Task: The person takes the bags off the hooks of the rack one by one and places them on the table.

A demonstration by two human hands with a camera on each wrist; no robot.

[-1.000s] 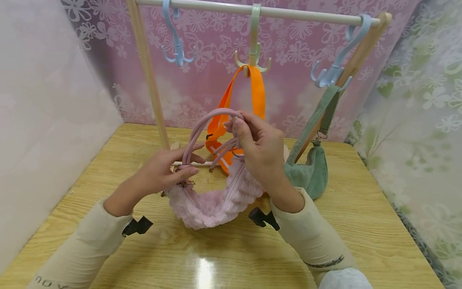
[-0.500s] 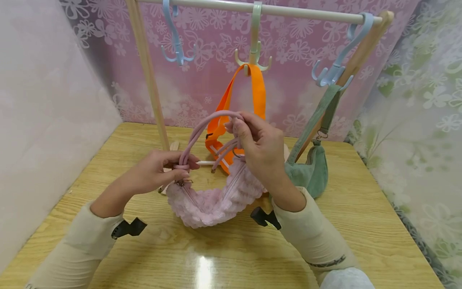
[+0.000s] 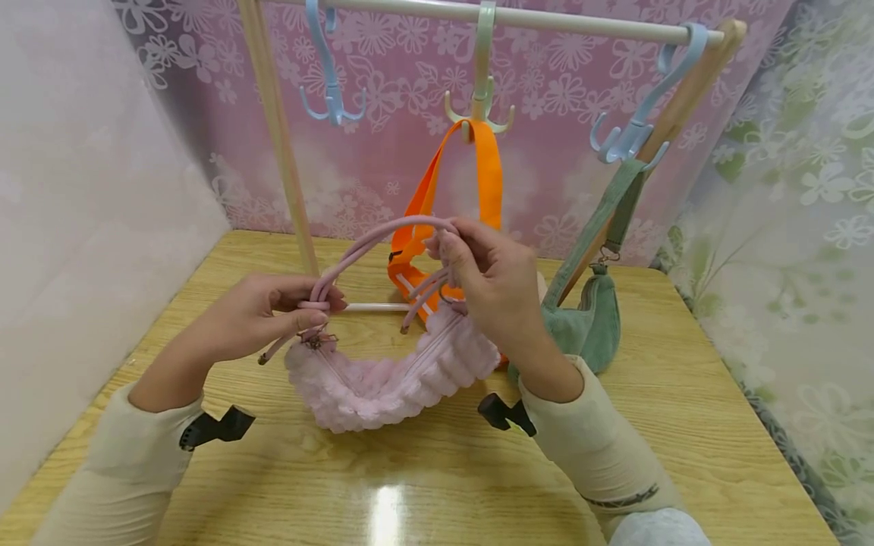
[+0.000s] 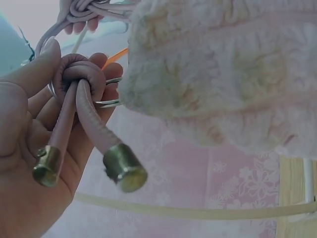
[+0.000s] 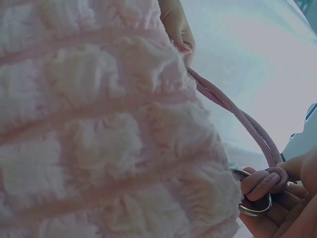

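Note:
A fluffy pink handbag (image 3: 396,394), its zip side up, hangs in a curve between my two hands, close over the table. Its double-cord strap (image 3: 372,235) arches above it. My left hand (image 3: 253,318) pinches the strap at its left knot (image 4: 79,72); two metal-capped cord ends (image 4: 126,168) dangle from that knot in the left wrist view. At the other end, my right hand (image 3: 498,296) grips the strap by its right knot (image 5: 267,184), where a metal ring (image 5: 257,210) links strap and bag.
Behind stands a rack with a white rail (image 3: 573,24) and several hooks. An orange strap bag (image 3: 490,174) hangs from the middle green hook (image 3: 481,98). A green shoulder bag (image 3: 597,322) hangs from the right blue hook (image 3: 624,140). The left blue hook (image 3: 333,98) carries nothing.
My left hand has moved left and slid onto the knot, drawing the bag's left end along. The strap's arch is wider and lower. My right hand has barely moved.

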